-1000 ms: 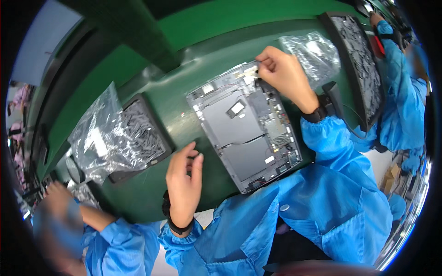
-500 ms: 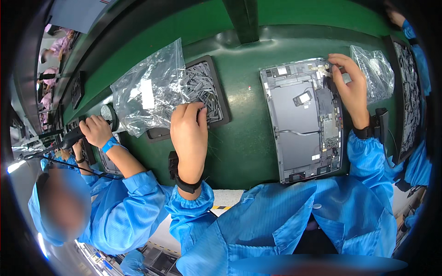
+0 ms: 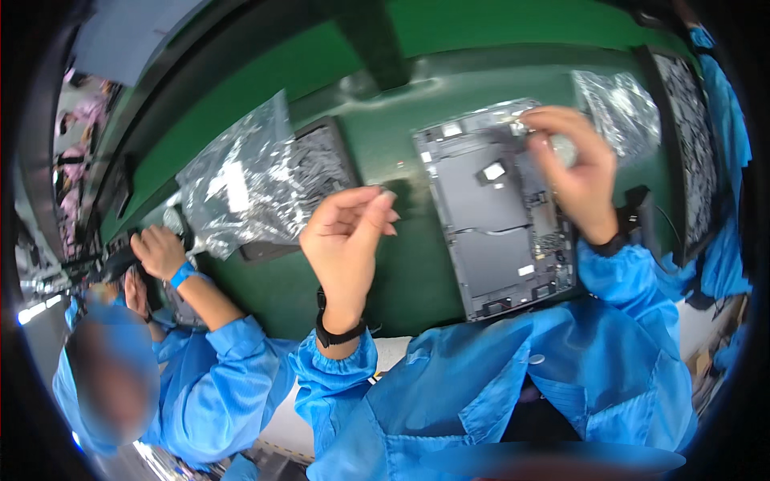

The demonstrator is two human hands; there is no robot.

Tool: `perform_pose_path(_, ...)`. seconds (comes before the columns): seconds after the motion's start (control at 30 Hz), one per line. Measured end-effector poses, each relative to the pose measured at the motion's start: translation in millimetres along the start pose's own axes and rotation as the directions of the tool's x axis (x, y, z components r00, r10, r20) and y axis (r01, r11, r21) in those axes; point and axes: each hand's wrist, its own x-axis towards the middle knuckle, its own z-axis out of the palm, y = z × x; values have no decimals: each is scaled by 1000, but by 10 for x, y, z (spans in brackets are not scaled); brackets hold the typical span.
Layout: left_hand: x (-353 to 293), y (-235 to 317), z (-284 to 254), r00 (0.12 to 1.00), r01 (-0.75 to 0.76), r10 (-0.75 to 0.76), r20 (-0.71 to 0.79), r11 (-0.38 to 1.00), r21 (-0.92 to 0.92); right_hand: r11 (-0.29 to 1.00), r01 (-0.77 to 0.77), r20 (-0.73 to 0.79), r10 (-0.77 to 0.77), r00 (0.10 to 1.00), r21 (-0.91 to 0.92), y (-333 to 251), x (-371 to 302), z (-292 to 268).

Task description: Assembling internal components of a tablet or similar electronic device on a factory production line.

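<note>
My left hand (image 3: 346, 244) is raised over the green bench, between the parts tray and the opened device. Its thumb and fingertips are pinched together; whatever lies between them is too small to make out. An opened flat device (image 3: 485, 208), like a laptop base or tablet, lies with its dark batteries, cables and boards showing. My right hand (image 3: 579, 176) reaches over its far right corner, thumb and forefinger drawn close together at the edge. Blur hides what those fingertips hold. The black tray (image 3: 345, 160) left of the device is full of small dark grey strips.
A clear plastic bag (image 3: 241, 180) partly covers the tray. Another clear bag (image 3: 618, 116) lies beyond my right hand, near a second tray of dark pieces (image 3: 686, 144). At left, a co-worker's hand (image 3: 160, 252) holds a dark tool. A green bench (image 3: 393, 280) lies beneath.
My left hand has left the tray of strips and moved right toward the device, its fingers pinched. The right hand stays at the device's far right corner. The whole view has shifted and tilted.
</note>
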Motion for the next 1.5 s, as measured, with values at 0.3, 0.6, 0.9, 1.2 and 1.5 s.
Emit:
perform_pose_path(0.3,21,-90,884,942,-211,239,236,968,-136,730,-370,221,297,929,575,-83,-104,244)
perform_pose_path(0.6,729,-37,1128,761,-648,372,531,458,608,944,-235,119,212,970,231,600,276,-269)
perform_pose_path(0.9,915,-342,1328,771,-564,233,593,682,465,895,303,264,-221,939,-328,750,331,-244)
perform_pose_path(1.2,923,-373,1363,770,-552,258,583,728,407,701,525,397,-358,845,-483,683,346,-181)
perform_pose_path(1.5,884,-432,1393,737,-643,359,573,633,431,829,305,325,-159,932,-469,703,414,-125)
